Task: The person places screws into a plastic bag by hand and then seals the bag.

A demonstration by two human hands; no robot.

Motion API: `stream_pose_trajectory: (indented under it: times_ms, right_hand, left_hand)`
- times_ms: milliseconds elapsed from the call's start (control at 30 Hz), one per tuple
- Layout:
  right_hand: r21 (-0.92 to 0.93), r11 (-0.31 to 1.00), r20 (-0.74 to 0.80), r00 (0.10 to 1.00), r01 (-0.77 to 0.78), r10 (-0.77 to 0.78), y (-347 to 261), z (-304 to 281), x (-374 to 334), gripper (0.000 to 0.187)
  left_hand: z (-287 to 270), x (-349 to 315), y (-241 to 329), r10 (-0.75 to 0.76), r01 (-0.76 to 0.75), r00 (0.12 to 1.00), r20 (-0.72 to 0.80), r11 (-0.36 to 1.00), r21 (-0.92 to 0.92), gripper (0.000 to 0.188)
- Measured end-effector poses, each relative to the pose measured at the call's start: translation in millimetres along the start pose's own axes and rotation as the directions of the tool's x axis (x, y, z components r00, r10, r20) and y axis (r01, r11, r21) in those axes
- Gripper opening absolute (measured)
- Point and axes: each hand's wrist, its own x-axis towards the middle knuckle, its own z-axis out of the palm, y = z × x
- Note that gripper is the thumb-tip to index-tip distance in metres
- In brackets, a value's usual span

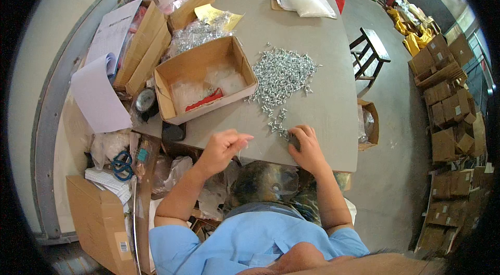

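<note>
A loose heap of small silver screws (285, 73) lies on the grey table, trailing toward me in a narrow tail. At the end of that tail my right hand (308, 149) rests on the tabletop, fingers and thumb curled round some screws partly hidden under it. My left hand (225, 148) is raised over the table's near edge, its fingertips pinched on what looks like a thin clear plastic bag, hard to make out. Beyond it stands an open cardboard box (165, 99) holding clear plastic bags and a red strip-shaped thing (204, 99).
Left of the box are bagged screws (200, 35), cartons of papers (148, 48) and a round dark object (146, 102). Blue-handled scissors (123, 165) lie lower left. A white package (307, 3) sits farther back. To the right are a wooden stool (371, 54) and an open carton (369, 124).
</note>
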Motion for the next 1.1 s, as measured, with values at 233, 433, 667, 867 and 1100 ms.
stream_pose_trajectory:
  times_ms: [233, 433, 667, 867, 1100]
  right_hand:
    - [0.156, 0.98, -0.062, 0.989, -0.122, 0.133, 1, -10, -15, 0.044]
    - [-0.024, 1.0, -0.058, 0.998, 0.003, -0.005, -4, -4, -4, 0.04]
    - [-0.069, 0.998, -0.178, 0.984, 0.014, -0.026, -1, 13, 0, 0.02]
    - [-0.184, 0.981, -0.37, 0.929, -0.062, -0.01, 1, 16, -12, 0.013]
    - [-0.164, 0.98, -0.279, 0.958, -0.11, 0.06, -13, 9, -31, 0.011]
  left_hand:
    - [56, -39, -18, 0.01, -0.12, 0.959, -0.283, 0.92, -0.373, 0.033]
    - [76, -56, -32, -0.272, 0.054, 0.942, -0.196, 0.7, -0.712, 0.011]
    - [94, -64, -43, -0.364, 0.197, 0.927, -0.088, 0.675, -0.711, 0.015]
    - [121, -82, -97, -0.414, 0.529, 0.848, 0.33, 0.688, -0.497, 0.018]
    - [179, -50, -81, -0.258, 0.403, 0.868, 0.424, 0.865, -0.299, 0.036]
